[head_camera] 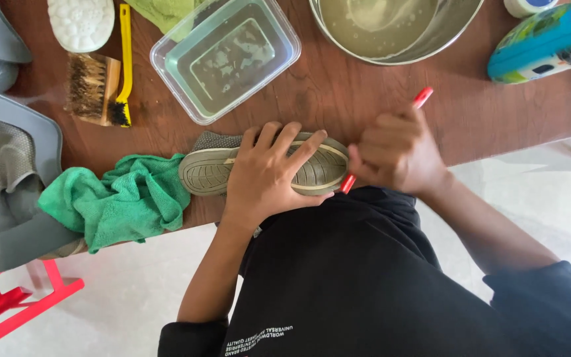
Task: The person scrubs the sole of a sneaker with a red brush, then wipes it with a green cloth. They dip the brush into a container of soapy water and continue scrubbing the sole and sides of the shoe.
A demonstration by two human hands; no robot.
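Left hand (266,175): fingers (284,140) spread and pressed flat over the ribbed sole of a grey-green shoe (206,170), thumb hooked at the near edge, clamping it down. Shoe turned sole-up, lying lengthwise along the near edge of the wooden bench (338,92), toe end pointing left and clear of the hand, heel end under the fingers.

Right hand (398,155): fingers clenched in a fist around a slim red-handled tool (423,97). Upper end of the handle projecting above the fist, lower end emerging below it and touching the heel end of the shoe. Working tip hidden; kind of tool not determinable. Hand blurred.

Just left of the shoe toe, touching it: a crumpled green cloth (117,198), draped partly over the bench edge. Behind the shoe: a clear rectangular plastic tub (226,56) holding murky water. Right of the tub, cut by the upper frame: a round metal basin (391,33) with cloudy water. Left of the tub: a yellow-handled small brush (124,63) beside a wooden bristle brush (90,89), and a white textured oval object (80,23) above them. Far right corner: a blue-green patterned item (550,39). Far left: a grey plastic chair (8,172); below it, a red frame (8,311) on the pale floor.
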